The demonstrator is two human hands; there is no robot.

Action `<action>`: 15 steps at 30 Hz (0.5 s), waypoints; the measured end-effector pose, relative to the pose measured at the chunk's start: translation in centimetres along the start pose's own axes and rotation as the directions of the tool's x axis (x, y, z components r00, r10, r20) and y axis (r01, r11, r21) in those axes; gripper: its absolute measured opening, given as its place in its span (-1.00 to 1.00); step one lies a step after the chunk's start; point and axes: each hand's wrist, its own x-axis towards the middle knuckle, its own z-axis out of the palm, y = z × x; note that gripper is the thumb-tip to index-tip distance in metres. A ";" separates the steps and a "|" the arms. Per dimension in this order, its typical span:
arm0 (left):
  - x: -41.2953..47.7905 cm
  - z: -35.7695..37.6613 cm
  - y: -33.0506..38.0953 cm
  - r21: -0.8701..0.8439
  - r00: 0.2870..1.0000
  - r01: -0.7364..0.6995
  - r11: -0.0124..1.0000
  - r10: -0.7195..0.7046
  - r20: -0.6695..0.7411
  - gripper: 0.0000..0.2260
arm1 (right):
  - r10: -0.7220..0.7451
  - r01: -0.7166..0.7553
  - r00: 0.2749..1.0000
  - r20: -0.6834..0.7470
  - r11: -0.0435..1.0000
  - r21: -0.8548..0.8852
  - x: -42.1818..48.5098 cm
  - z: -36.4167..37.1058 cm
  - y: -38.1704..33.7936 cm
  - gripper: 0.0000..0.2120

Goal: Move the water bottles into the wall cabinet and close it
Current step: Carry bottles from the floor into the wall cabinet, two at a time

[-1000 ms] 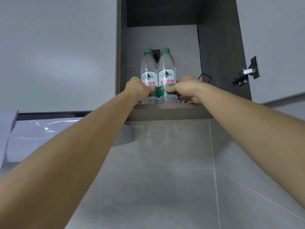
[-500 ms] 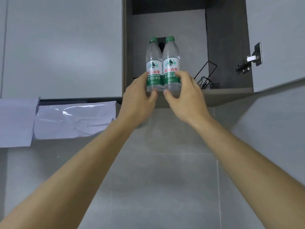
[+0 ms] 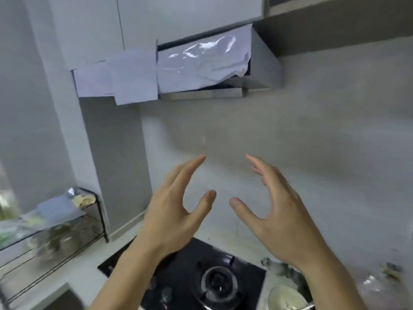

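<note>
wall cabinet [image 3: 335, 27]: underside only, high up-right of the hands | stove [image 3: 201, 274]: beneath them | left hand [image 3: 176, 211], right hand [image 3: 281, 211]: spread, empty | water bottles: unseen | step: likely door-closing; next needs a reach up-right to its door.

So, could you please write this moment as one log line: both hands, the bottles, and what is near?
left hand: open, empty | right hand: open, empty | bottles: not in view | below hands: stove | above: hood
</note>
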 end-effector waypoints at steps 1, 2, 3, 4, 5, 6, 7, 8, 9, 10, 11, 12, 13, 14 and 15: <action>-2.0 -1.0 -1.2 0.053 0.999 0.033 0.998 -0.035 0.025 -0.47 | 0.001 -0.002 0.998 0.059 1.000 0.023 -0.8 1.8 -0.2 -0.30; -4.0 -2.1 -2.4 0.108 0.996 0.067 0.992 -0.072 0.045 -0.47 | -0.002 -0.003 0.994 0.111 0.999 0.045 -1.5 3.5 -0.5 -0.31; -5.9 -3.3 -3.5 0.165 0.993 0.099 0.981 -0.109 0.055 -0.48 | -0.009 -0.001 0.987 0.160 0.998 0.063 -2.3 5.3 -0.8 -0.32; -7.9 -4.5 -4.6 0.215 0.988 0.130 0.968 -0.144 0.051 -0.49 | -0.016 0.000 0.978 0.207 0.997 0.079 -3.0 7.1 -1.3 -0.35; -10.0 -5.7 -5.6 0.257 0.983 0.165 0.952 -0.182 0.041 -0.50 | -0.020 -0.004 0.966 0.257 0.996 0.093 -3.9 8.9 -1.8 -0.37; -12.2 -6.8 -6.5 0.284 0.974 0.209 0.936 -0.226 0.030 -0.51 | -0.023 -0.012 0.953 0.304 0.994 0.111 -4.7 10.7 -2.4 -0.39; -14.3 -8.0 -7.3 0.301 0.960 0.260 0.918 -0.278 0.021 -0.51 | -0.023 -0.026 0.938 0.347 0.990 0.136 -5.7 12.6 -3.0 -0.40; -16.6 -9.1 -8.2 0.308 0.943 0.312 0.898 -0.332 0.011 -0.49 | -0.023 -0.045 0.921 0.388 0.986 0.164 -6.7 14.5 -3.7 -0.39; -18.9 -10.1 -9.0 0.310 0.924 0.363 0.879 -0.382 0.002 -0.48 | -0.017 -0.071 0.901 0.433 0.980 0.187 -7.9 16.4 -4.4 -0.38; -21.3 -11.2 -9.8 0.309 0.903 0.411 0.858 -0.430 -0.009 -0.46 | -0.011 -0.101 0.878 0.479 0.973 0.207 -9.2 18.5 -5.1 -0.37; -23.6 -12.3 -10.6 0.308 0.881 0.455 0.835 -0.472 -0.021 -0.45 | -0.005 -0.134 0.852 0.524 0.964 0.229 -10.6 20.5 -5.8 -0.35; -25.9 -13.3 -11.3 0.309 0.859 0.495 0.812 -0.510 -0.036 -0.45 | 0.001 -0.170 0.826 0.564 0.954 0.248 -12.0 22.5 -6.5 -0.33; -28.2 -14.3 -11.9 0.309 0.834 0.537 0.785 -0.550 -0.053 -0.45 | 0.009 -0.207 0.800 0.600 0.942 0.262 -13.4 24.5 -7.2 -0.31; -30.4 -15.5 -12.6 0.309 0.806 0.578 0.755 -0.588 -0.071 -0.45 | 0.016 -0.239 0.776 0.631 0.933 0.270 -14.9 26.6 -8.1 -0.29; -32.7 -16.6 -13.3 0.312 0.779 0.613 0.726 -0.622 -0.083 -0.46 | 0.023 -0.264 0.755 0.655 0.925 0.272 -16.2 28.5 -9.1 -0.28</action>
